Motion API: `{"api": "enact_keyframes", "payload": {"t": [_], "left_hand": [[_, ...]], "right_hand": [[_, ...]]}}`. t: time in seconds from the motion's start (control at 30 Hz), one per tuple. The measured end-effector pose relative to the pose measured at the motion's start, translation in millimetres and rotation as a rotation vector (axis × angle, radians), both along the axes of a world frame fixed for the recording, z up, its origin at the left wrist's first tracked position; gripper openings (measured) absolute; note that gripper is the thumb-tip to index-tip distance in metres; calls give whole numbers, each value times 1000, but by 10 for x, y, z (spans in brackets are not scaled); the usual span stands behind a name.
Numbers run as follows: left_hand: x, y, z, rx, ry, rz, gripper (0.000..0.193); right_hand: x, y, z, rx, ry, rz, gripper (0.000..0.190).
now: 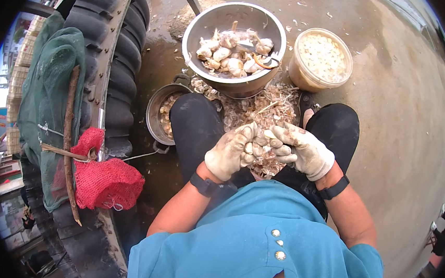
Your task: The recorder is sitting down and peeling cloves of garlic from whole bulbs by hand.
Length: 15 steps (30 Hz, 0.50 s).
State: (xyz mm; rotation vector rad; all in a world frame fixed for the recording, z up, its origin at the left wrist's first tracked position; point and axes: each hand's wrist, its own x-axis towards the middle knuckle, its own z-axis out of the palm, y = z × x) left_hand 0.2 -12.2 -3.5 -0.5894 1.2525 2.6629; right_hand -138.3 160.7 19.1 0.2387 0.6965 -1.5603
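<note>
Both my hands wear off-white, soiled gloves and meet above my lap. My left hand (232, 150) is closed around pale garlic cloves (249, 147), which show at its fingertips. My right hand (302, 150) pinches a garlic clove (270, 134) between thumb and finger, close to the left. Under them, a heap of garlic skins (262, 107) covers the ground between my feet. Ahead stands a metal basin (189, 38) with whole garlic bulbs (236, 66) and an orange-and-black tool (263, 62) lying on them. What else the fingers cover is hidden.
Right of the basin, a plastic tub (309, 81) holds peeled cloves. A metal pot (151, 119) with cloves sits by my left knee. Further left are black ribbed rubber (124, 68), green netting (51, 98), a stick (69, 127) and a red mesh bag (107, 181). A person (443, 231) is at the right edge.
</note>
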Motion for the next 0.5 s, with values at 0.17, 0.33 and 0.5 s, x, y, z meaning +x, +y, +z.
{"api": "enact_keyframes", "payload": {"t": [0.17, 0.33, 0.5], "left_hand": [[-82, -14, 80, -153, 123, -96, 48], [-118, -18, 99, -257, 29, -114, 54], [-161, -15, 76, -73, -19, 4, 35]], "right_hand": [[-7, -37, -44, 10, -11, 41, 14], [5, -97, 10, 46, 140, 65, 14], [-118, -109, -97, 68, -149, -6, 17]]}}
